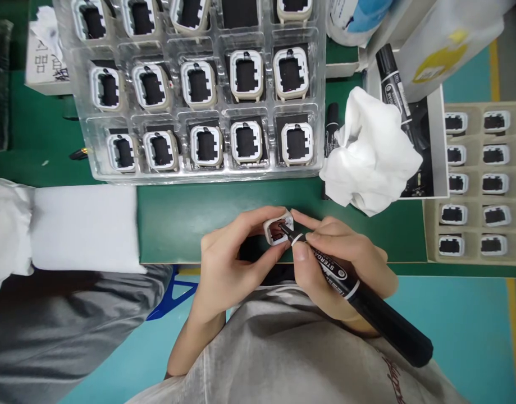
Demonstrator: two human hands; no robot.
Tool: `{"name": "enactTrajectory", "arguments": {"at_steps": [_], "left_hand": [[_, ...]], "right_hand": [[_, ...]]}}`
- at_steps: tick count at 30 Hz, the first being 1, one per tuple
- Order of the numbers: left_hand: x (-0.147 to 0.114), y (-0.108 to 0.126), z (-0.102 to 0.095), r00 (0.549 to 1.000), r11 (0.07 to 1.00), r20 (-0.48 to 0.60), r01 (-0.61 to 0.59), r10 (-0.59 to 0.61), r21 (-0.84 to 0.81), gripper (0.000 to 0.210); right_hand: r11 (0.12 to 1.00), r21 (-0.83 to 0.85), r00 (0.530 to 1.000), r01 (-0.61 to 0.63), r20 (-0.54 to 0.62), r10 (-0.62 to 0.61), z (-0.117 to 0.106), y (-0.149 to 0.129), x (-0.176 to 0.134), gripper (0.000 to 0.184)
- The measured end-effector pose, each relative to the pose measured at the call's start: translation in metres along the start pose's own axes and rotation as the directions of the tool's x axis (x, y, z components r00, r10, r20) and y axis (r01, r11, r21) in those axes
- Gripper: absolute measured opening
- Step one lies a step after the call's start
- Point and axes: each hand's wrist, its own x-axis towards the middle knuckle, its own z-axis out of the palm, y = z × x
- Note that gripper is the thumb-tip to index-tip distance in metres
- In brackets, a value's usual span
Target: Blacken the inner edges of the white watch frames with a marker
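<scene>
Above the near edge of the green table, the left hand pinches a small frame between thumb and forefinger, the finger along the far side and the thumb on the near one. The frame is smooth, pale and hard-looking, a squarish ring with rounded corners and a notched inner edge. It is tipped over, so that its inner wall shows with a dark reddish tone; its sides look too nearly even to tell a long axis.

The right hand grips a marker near its nib, thumb and fingers closed around the barrel, while one fingertip reaches the frame's far right corner. The marker is a thick, glossy black cylinder with white rings and white lettering. Its long axis runs slantwise: the nib points away and to the left, into the frame's opening, and the blunt end points back to the right, over the grey shirt.

Beyond the hands lies a clear, shiny plastic tray, its moulded cells holding similar rounded frames on black lining. Right of it, a crumpled, soft white tissue rests against a white box. A flat, folded white cloth lies at the left.
</scene>
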Motion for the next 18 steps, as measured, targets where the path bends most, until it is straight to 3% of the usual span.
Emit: {"name": "enactTrajectory", "arguments": {"at_steps": [18], "left_hand": [[0.001,0.0012,0.002,0.997,0.994,0.0,-0.072,0.072,0.077,0.05]], "right_hand": [[1.0,-0.015,1.0,-0.007,-0.01,0.007,0.0026,-0.0022,0.0001,0.028]]}}
